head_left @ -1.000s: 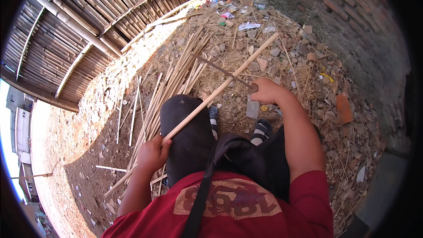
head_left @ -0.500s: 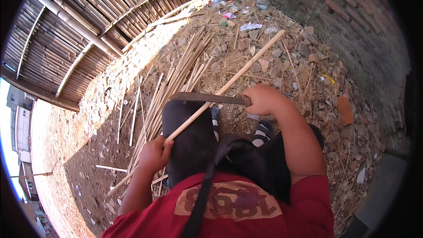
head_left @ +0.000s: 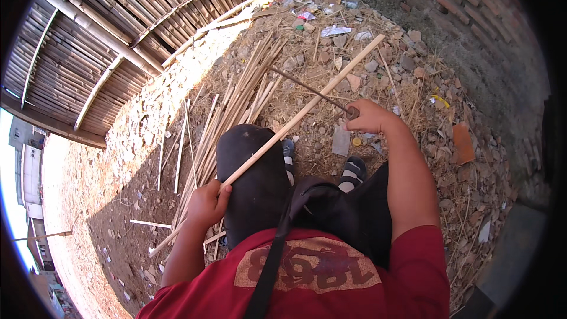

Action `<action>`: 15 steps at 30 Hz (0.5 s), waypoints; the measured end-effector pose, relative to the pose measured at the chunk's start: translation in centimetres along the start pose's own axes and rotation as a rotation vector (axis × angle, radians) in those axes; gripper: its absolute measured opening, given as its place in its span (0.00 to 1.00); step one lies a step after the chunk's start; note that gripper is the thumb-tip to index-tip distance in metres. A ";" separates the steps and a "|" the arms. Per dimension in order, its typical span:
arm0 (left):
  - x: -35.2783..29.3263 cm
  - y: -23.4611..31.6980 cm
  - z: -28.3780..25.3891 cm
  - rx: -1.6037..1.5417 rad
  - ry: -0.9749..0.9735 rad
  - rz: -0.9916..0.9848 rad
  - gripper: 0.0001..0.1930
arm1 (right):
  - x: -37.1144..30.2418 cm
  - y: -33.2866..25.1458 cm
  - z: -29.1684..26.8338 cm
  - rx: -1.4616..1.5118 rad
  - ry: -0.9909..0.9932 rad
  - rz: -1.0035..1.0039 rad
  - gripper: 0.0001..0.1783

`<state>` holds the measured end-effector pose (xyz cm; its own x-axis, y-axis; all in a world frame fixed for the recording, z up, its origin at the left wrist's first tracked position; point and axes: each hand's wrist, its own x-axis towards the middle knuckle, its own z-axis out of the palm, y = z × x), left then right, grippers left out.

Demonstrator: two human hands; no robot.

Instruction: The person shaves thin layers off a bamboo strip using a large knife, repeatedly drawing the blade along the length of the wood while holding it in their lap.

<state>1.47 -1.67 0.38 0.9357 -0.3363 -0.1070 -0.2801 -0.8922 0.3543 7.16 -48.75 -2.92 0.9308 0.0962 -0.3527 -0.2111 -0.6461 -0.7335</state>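
Note:
A long, pale bamboo strip [head_left: 295, 119] slants from lower left to upper right, passing over my left knee. My left hand [head_left: 207, 204] is closed round it toward its lower end. In my right hand [head_left: 370, 116] is the handle of a machete [head_left: 313, 90]. Its blade is seen edge-on as a thin dark line, crossing the strip in its upper half; whether the two touch I cannot tell. Beyond my left knee lies a loose pile of similar bamboo strips [head_left: 236, 99] on the ground.
A bamboo-slat fence [head_left: 112, 29] stands at the upper left, a brick wall [head_left: 472, 41] along the right. Stones and litter, including a white scrap [head_left: 336, 31], cover the ground ahead. A reddish flat brick piece [head_left: 463, 143] lies to the right. My sandalled feet [head_left: 353, 174] are beneath me.
My right hand has moved slightly forward and to the right. The machete has turned from showing its broad side to edge-on, its tip farther away. My left hand keeps its hold.

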 end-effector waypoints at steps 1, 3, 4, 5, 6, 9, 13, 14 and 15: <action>0.5 0.2 0.0 0.001 0.016 0.006 0.22 | -0.2 0.9 -1.6 0.062 0.053 0.098 0.18; 0.5 0.1 -0.3 0.008 0.010 0.018 0.22 | -0.5 1.3 -2.7 0.211 0.123 0.293 0.20; 0.6 0.2 -0.4 0.011 0.007 0.025 0.22 | -0.6 1.4 -2.6 0.168 0.156 0.260 0.22; 0.6 0.1 -0.4 0.007 0.016 0.030 0.22 | -0.6 0.3 -1.8 0.037 0.111 0.156 0.22; 0.6 0.1 -0.3 0.004 0.019 0.031 0.22 | -0.5 -0.9 -0.7 -0.091 0.061 0.053 0.23; 0.0 -0.6 -0.8 0.017 0.039 0.059 0.21 | -0.8 -3.0 0.8 -0.288 -0.084 -0.056 0.25; -1.8 -2.5 -1.5 0.137 0.051 0.030 0.20 | -0.6 1.0 -1.6 0.058 0.032 0.229 0.24; -2.1 -2.7 -1.5 0.129 0.059 0.032 0.20 | -0.5 1.1 -1.9 0.055 0.045 0.250 0.24; -2.3 -2.9 -1.5 0.122 0.067 0.035 0.20 | -0.3 1.2 -2.0 0.051 0.058 0.273 0.24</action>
<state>0.42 2.15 1.05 0.9359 -0.3507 -0.0329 -0.3331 -0.9116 0.2410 7.27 -51.11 -2.53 0.8527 -0.1203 -0.5083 -0.4695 -0.6029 -0.6450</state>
